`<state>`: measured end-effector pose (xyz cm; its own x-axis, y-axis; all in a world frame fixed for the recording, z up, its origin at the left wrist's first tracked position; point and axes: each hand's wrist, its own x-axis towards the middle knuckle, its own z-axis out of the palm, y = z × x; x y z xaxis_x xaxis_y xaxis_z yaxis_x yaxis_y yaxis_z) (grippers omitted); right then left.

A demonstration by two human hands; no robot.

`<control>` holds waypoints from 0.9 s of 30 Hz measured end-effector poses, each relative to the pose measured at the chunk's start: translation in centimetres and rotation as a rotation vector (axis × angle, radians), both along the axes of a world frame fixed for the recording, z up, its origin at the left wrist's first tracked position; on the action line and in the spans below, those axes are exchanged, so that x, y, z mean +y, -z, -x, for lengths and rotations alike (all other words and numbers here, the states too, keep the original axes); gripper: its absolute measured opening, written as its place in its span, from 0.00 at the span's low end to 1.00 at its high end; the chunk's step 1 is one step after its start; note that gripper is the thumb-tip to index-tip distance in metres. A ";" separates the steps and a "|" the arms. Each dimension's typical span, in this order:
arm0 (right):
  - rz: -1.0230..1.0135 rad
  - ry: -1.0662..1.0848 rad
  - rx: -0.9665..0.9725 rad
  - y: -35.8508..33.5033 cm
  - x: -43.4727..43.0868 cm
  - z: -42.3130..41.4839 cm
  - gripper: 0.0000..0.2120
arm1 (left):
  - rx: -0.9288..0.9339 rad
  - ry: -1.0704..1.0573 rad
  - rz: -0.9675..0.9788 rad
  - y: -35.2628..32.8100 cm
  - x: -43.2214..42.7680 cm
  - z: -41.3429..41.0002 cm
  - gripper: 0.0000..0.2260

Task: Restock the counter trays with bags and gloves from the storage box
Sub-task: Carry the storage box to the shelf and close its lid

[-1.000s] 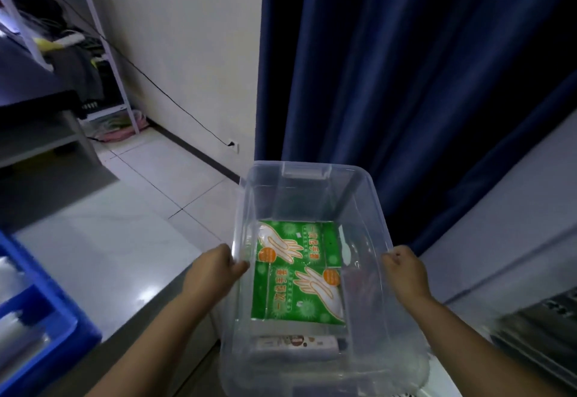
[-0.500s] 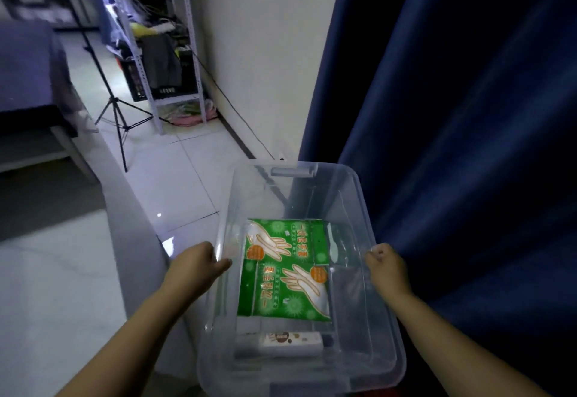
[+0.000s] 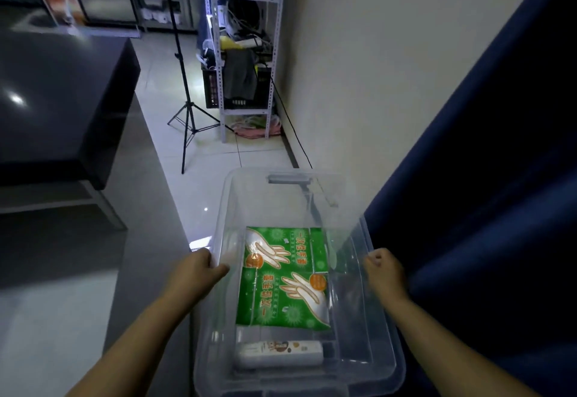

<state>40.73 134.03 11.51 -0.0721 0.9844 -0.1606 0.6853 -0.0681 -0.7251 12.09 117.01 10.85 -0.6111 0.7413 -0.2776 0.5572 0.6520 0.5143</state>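
Well left of the box [image 3: 387, 350] stands a dark table [image 3: 62, 100]. Beyond the box's far-left corner is a black tripod [image 3: 187, 115], and further beyond the box a metal shelf [image 3: 246, 53] stands against the wall [image 3: 374, 69].

The left hand [image 3: 199, 272] grips the box's left rim, thumb hooked inside and fingers outside. The box is clear plastic with no lid on it. A green glove pack [image 3: 284, 281], printed with 2 pale hands, lies flat on its bottom. Just beside that, at the box's near end, lies 1 white pack [image 3: 279, 353].

The right hand [image 3: 385, 275] holds the box's right rim with fingers curled over it. Right of the box hangs a dark blue curtain [image 3: 484, 178], close against that side.
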 end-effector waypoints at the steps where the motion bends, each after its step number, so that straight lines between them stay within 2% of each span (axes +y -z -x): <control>1: 0.001 -0.001 -0.008 0.0 1.6 1.4 0.15 | -0.003 -0.007 0.007 -0.1 1.4 1.3 0.14; 8: -0.002 -0.074 -0.046 -1.0 11.3 11.6 0.10 | -0.005 -0.128 0.004 -1.1 9.4 10.4 0.15; 17: 0.014 -0.167 -0.062 0.1 24.3 22.9 0.13 | -0.056 -0.281 0.007 -0.2 19.3 18.8 0.13; 27: 0.154 -0.443 -0.027 1.8 41.4 37.0 0.07 | -0.076 -0.578 0.000 0.2 31.6 27.9 0.12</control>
<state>3.70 175.46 9.68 -0.4738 0.8245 -0.3095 0.6908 0.1299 -0.7113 -15.78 148.64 10.69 -0.8950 0.2930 -0.3364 0.0723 0.8394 0.5387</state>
